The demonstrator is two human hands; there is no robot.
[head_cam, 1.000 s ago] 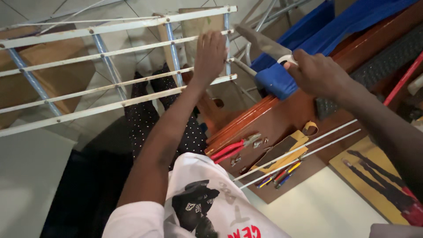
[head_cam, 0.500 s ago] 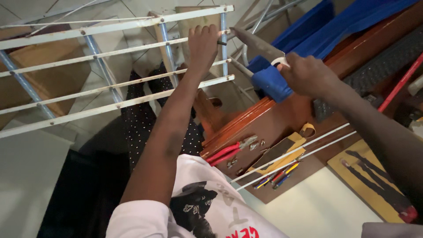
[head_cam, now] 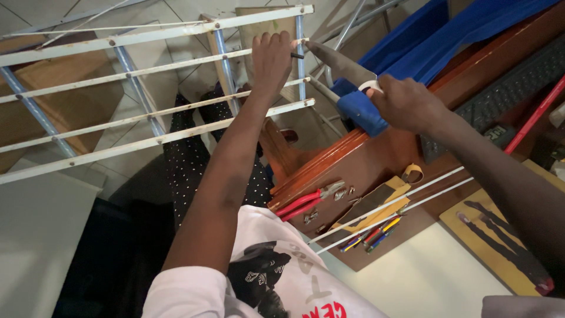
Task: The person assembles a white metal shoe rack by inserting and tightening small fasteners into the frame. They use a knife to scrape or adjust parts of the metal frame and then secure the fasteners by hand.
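The left arm stretches straight up and away from the body, and the left hand (head_cam: 272, 59) is curled over a white rod of the drying rack (head_cam: 147, 88), fingers hooked over the top near the rack's end rail, gripping it. The right arm comes in from the right side, bent slightly at the wrist, and the right hand (head_cam: 406, 105) is clenched around the blue handle of a knife (head_cam: 347, 88). The knife's grey blade points up and left, its tip reaching the rod just beside the left fingers. Below, on a brown wooden desk (head_cam: 376, 165), lie red-handled pliers (head_cam: 303, 203) and, nearer the edge, a few coloured pens (head_cam: 371, 235)
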